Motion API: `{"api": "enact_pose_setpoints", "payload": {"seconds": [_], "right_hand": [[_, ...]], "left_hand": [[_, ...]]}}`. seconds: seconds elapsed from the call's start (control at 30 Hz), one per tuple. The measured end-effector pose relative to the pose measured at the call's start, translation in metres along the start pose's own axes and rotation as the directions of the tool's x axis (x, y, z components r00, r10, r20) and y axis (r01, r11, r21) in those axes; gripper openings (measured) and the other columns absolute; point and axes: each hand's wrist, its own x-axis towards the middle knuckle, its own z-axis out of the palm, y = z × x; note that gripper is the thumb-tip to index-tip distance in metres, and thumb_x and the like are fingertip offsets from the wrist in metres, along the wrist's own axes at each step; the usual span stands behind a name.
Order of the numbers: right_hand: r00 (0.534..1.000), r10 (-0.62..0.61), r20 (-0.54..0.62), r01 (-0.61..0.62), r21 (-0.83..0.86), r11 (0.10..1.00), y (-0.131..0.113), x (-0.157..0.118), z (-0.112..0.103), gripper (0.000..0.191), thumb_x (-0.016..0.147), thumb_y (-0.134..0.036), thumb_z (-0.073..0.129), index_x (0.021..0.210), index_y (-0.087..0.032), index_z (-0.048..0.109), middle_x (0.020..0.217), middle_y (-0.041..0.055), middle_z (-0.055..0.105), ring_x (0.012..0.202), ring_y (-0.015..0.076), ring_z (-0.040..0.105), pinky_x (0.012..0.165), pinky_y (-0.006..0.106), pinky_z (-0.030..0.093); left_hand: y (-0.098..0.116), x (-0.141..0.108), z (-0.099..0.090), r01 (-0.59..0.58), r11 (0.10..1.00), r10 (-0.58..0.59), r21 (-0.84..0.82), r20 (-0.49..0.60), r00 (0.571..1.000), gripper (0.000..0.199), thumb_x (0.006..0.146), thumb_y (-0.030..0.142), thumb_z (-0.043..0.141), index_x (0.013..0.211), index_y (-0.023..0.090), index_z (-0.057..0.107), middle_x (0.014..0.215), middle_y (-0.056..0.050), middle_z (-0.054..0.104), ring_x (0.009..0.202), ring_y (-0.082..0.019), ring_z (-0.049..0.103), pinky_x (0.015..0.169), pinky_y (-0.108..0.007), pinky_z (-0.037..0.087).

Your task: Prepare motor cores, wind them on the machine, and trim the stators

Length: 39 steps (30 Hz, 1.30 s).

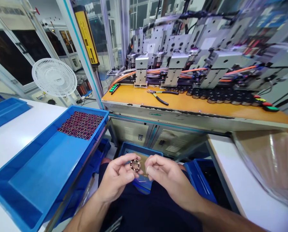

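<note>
One ring (134, 165) is sitting pinched in our left hand (118, 174); our right hand (169, 172) is pressing fingertips together, contents unclear. We are judging it unfinished; many pieces (82, 125) are lying in the tray (47, 164).

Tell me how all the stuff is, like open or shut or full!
Left hand: closed on the small ring.
Right hand: pinched closed; can't tell if it holds anything.
Small ring: held, off the table.
Pliers: lying down, handles spread.
Big blue tray: uncovered, partly filled.
Cabinet doors: shut.
Fan: upright; can't tell if it's on.
</note>
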Motion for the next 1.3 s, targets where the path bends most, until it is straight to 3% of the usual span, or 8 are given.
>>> {"api": "enact_pose_setpoints", "payload": {"seconds": [0.1,0.2,0.5,0.67,0.87,1.07,1.2,1.3], "right_hand": [[1.0,-0.012,-0.011,0.012,-0.006,1.0,0.001,0.002,0.005,0.036,0.088,-0.051,0.063,0.08,-0.016,0.057,0.072,0.0004,0.056,0.066,0.013,0.053,0.065,0.026,0.046],[1.0,-0.012,-0.009,0.012,-0.009,1.0,0.001,0.003,0.007,0.034,0.088,-0.047,0.063,0.077,-0.016,0.056,0.072,-0.0002,0.055,0.066,0.0124,0.051,0.062,0.025,0.043],[0.996,0.056,-0.073,-0.059,-0.045,0.997,-0.003,0.001,-0.015,0.038,0.091,-0.048,0.059,0.067,-0.018,0.055,0.065,-0.0006,0.053,0.064,0.0133,0.051,0.06,0.025,0.042],[0.987,0.136,0.081,-0.138,0.028,0.99,-0.001,-0.007,-0.003,0.034,0.089,-0.046,0.062,0.072,-0.017,0.057,0.067,-0.0014,0.053,0.063,0.0119,0.049,0.061,0.024,0.042],[0.992,0.102,0.075,-0.105,0.034,0.994,0.005,-0.01,-0.019,0.036,0.092,-0.04,0.06,0.065,-0.017,0.054,0.066,-0.0007,0.053,0.063,0.0123,0.048,0.059,0.025,0.038],[0.978,-0.044,0.206,0.08,-0.171,0.982,-0.02,0.012,-0.03,0.014,0.085,-0.028,0.071,0.095,-0.019,0.066,0.089,0.0014,0.058,0.08,0.0145,0.055,0.072,0.026,0.044],[0.92,-0.144,0.364,0.22,-0.177,0.959,-0.025,0.03,-0.018,0.011,0.088,-0.023,0.069,0.079,-0.017,0.068,0.084,0.0004,0.058,0.078,0.0124,0.056,0.074,0.025,0.044],[0.937,-0.176,0.302,0.236,-0.176,0.956,-0.019,0.032,-0.01,0.022,0.091,-0.025,0.067,0.071,-0.016,0.063,0.078,-0.0007,0.057,0.072,0.011,0.054,0.069,0.023,0.043]], "left_hand": [[0.0,-0.003,0.0,-0.148,0.965,0.144,0.218,0.037,0.989,0.034,0.07,0.02,0.083,0.104,0.021,0.077,0.106,-0.008,0.067,0.083,-0.014,0.066,0.071,-0.023,0.057],[0.002,-0.006,0.002,-0.187,0.91,0.173,0.371,0.071,0.982,0.035,0.075,0.014,0.078,0.108,0.022,0.075,0.104,-0.007,0.067,0.087,-0.014,0.066,0.076,-0.023,0.056],[0.003,-0.004,0.001,-0.086,0.974,0.068,0.209,0.092,0.993,0.027,0.071,0.014,0.082,0.097,0.019,0.076,0.101,-0.009,0.073,0.083,-0.015,0.071,0.075,-0.024,0.058],[0.003,-0.001,0.003,-0.091,0.965,0.07,0.245,0.095,0.993,0.028,0.072,0.01,0.08,0.098,0.02,0.076,0.101,-0.007,0.071,0.08,-0.012,0.068,0.073,-0.02,0.056],[0.003,0.0,-0.001,0.026,0.994,-0.037,0.104,0.107,0.994,0.028,0.071,0.011,0.081,0.097,0.019,0.077,0.101,-0.008,0.072,0.079,-0.013,0.069,0.07,-0.022,0.057],[0.006,-0.001,0.0,0.281,0.959,-0.284,0.041,0.184,0.941,0.03,0.069,0.017,0.084,0.098,0.018,0.076,0.085,-0.004,0.073,0.069,-0.01,0.067,0.066,-0.02,0.054],[0.007,-0.003,0.004,0.388,0.92,-0.391,0.057,0.214,0.895,0.027,0.066,0.021,0.086,0.089,0.014,0.074,0.065,0.002,0.064,0.055,-0.004,0.056,0.056,-0.014,0.046],[0.007,-0.006,0.002,0.373,0.928,-0.368,0.016,0.208,0.906,0.029,0.066,0.017,0.086,0.093,0.015,0.075,0.071,0.001,0.067,0.06,-0.005,0.059,0.06,-0.015,0.048]]}}
